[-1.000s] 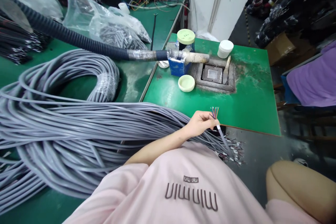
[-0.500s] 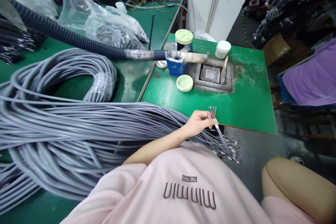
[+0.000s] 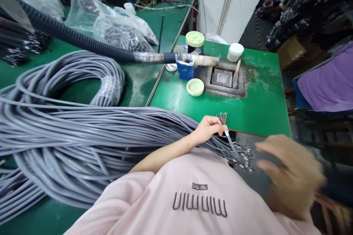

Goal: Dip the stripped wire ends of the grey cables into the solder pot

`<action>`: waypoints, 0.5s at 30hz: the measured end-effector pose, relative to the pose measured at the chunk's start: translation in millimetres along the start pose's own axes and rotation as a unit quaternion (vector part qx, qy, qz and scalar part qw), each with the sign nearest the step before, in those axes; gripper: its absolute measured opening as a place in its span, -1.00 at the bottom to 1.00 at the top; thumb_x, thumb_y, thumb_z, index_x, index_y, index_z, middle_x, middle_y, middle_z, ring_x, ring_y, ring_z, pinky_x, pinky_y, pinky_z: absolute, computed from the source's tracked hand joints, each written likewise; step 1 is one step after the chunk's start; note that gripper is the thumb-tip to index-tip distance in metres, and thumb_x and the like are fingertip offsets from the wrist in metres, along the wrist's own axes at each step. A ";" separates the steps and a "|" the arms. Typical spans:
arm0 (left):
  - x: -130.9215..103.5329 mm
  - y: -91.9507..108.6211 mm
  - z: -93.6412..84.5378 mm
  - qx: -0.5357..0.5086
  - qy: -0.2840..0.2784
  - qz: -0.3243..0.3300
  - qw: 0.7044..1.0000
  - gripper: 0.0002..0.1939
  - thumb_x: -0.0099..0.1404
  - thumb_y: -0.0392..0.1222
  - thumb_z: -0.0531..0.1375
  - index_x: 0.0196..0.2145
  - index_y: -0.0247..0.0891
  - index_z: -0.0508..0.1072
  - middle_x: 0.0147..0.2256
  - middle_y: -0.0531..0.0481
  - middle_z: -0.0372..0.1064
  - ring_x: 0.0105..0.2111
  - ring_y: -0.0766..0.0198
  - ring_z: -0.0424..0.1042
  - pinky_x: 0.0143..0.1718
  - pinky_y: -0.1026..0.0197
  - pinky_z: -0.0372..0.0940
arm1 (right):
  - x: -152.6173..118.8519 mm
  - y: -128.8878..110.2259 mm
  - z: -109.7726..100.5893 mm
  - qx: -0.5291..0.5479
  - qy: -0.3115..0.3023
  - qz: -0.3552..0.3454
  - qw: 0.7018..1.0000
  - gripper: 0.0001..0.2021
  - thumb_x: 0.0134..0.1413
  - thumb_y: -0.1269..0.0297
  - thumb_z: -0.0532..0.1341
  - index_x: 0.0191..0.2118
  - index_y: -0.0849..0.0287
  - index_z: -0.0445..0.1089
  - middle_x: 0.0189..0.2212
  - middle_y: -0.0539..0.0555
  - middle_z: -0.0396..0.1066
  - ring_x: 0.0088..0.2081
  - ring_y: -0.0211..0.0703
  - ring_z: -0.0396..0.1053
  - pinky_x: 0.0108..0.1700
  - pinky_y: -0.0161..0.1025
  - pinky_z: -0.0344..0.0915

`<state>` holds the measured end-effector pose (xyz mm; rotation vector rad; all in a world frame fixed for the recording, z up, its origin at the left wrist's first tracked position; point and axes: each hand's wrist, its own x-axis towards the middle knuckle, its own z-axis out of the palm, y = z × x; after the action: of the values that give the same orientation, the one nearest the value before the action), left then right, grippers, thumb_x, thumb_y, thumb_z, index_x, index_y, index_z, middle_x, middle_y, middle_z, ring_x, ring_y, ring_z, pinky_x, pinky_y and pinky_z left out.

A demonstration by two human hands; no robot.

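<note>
My left hand is closed in a pinch around the end of a grey cable, just at the white band where the jacket stops. Thin coloured wires fan out above my fingers, over the front edge of the green board. Below, the cut ends of many other grey cables hang together, with stripped wires showing. My right hand, blurred by motion, is in the air to the right of those ends. Its thumb and forefinger stand apart, and nothing shows between them.
A solder pot is set in the green board, with a brush on its rim. A pale shallow tub, a white lidded jar and a hose nozzle surround it. Coiled grey cables cover the left side.
My right hand has come into view at the lower right, in front of my leg. My left hand keeps the same hold on the cable, its wires slightly rearranged.
</note>
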<state>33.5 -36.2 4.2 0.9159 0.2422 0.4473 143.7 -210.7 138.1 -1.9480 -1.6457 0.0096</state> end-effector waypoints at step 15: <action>-3.9 -34.0 20.3 0.232 -0.259 -0.158 0.924 -0.58 0.29 0.09 0.16 -0.17 -0.33 0.54 -0.38 -0.05 0.49 -0.34 0.27 0.41 -0.19 0.25 0.27 | -153.8 67.1 22.0 -0.221 -0.159 0.493 0.826 -0.58 0.28 -0.01 0.07 -0.40 0.22 0.41 -0.47 0.20 0.49 -0.37 -0.05 0.47 -0.35 -0.27 0.14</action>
<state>47.0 -70.3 -11.2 1.3970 0.0026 -0.1734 159.5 -345.0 36.5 -3.0948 -0.6271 0.4031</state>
